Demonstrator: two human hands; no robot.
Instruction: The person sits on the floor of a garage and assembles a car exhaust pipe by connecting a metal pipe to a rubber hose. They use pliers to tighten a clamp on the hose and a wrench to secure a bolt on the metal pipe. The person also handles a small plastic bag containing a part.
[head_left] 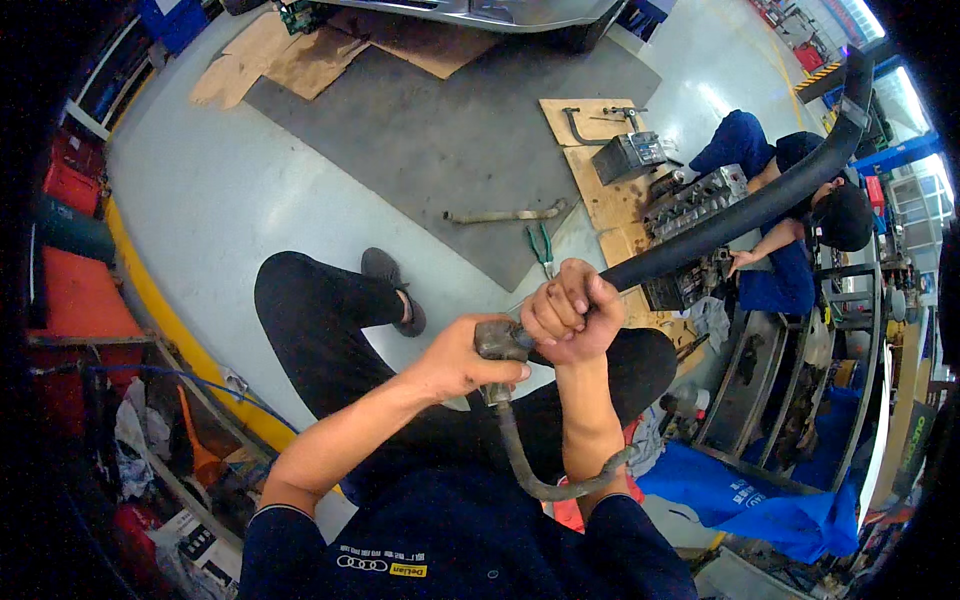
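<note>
A long thick black hose [725, 222] runs from my hands up to the far right. My right hand [575, 315] is wrapped round the hose near its lower end. At that end sits a dirty grey hose fitting [497, 345], which my left hand [455, 362] grips with the thumb beneath it. From the fitting a thinner grey hose [518, 455] hangs down and curls to the right across my right forearm. Beyond my hands, pliers with green handles [541, 248] and a bent metal pipe [505, 215] lie on the floor mat.
A dark grey mat [400, 150] covers the floor ahead, below a car's bumper [480, 10]. At right, cardboard [600, 205] carries a battery [628, 157], a clamp [600, 120] and an engine part [700, 200]. A co-worker [780, 190] crouches beside it. A blue sheet [750, 500] lies near right.
</note>
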